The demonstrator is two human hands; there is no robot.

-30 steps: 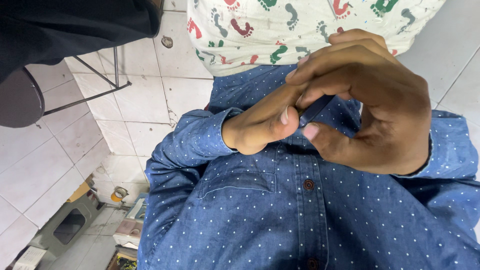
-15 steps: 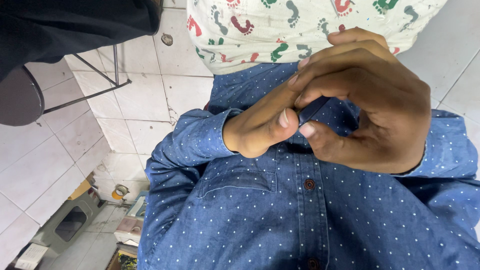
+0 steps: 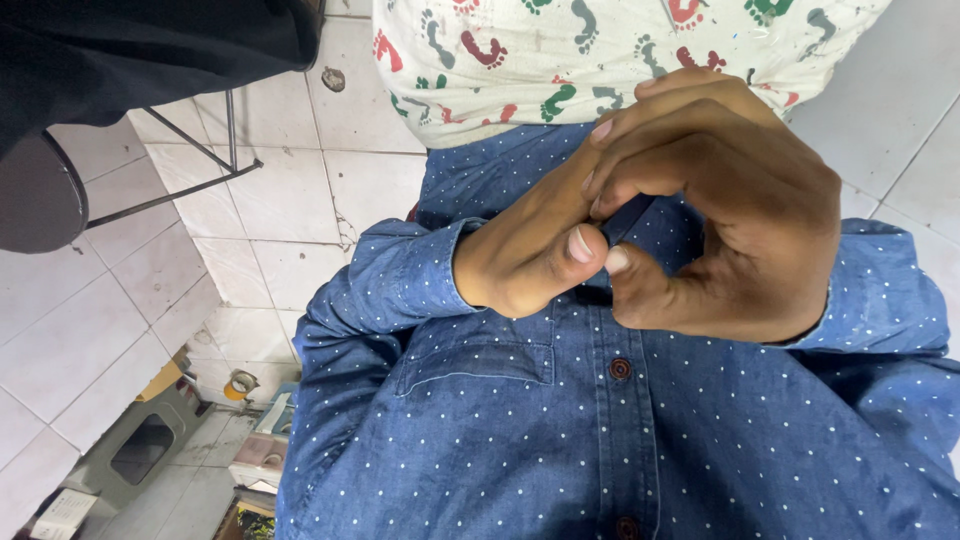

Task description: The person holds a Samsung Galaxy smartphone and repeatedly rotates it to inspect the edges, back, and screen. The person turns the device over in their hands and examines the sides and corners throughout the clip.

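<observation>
Since the earlier frames our thumbs are sitting a touch closer together and the hands are drifting slightly lower on the shirt, though the pose is otherwise barely changing. We are working both hands at the neck of a blue polka-dot denim shirt [image 3: 560, 450] lying on a white cloth printed with coloured footprints [image 3: 560, 60]. Our left hand [image 3: 525, 250] is curling in from nine o'clock, its thumb pressing toward the placket, while our right hand [image 3: 720, 230] is arching over from three o'clock, its fingers folded down and its thumb meeting the left thumb. Together they are pinching a narrow dark strip of the shirt's front edge [image 3: 628, 215], which is showing only as a sliver at twelve o'clock of the two thumb tips; whether a button is caught in that pinch we cannot tell, since the fingers are hiding it. Below the hands, at six o'clock, a brown button [image 3: 620, 368] is sitting on the placket, and the chest pocket [image 3: 480, 365] is lying at seven o'clock of the left hand. We are judging that the grip could slip: the strip is thin and held only by fingertips, so a pull sideways could drag the fabric free or bunch the collar. At ten o'clock a dark stool [image 3: 40, 190] is standing on the white tiled floor [image 3: 280, 200].
</observation>
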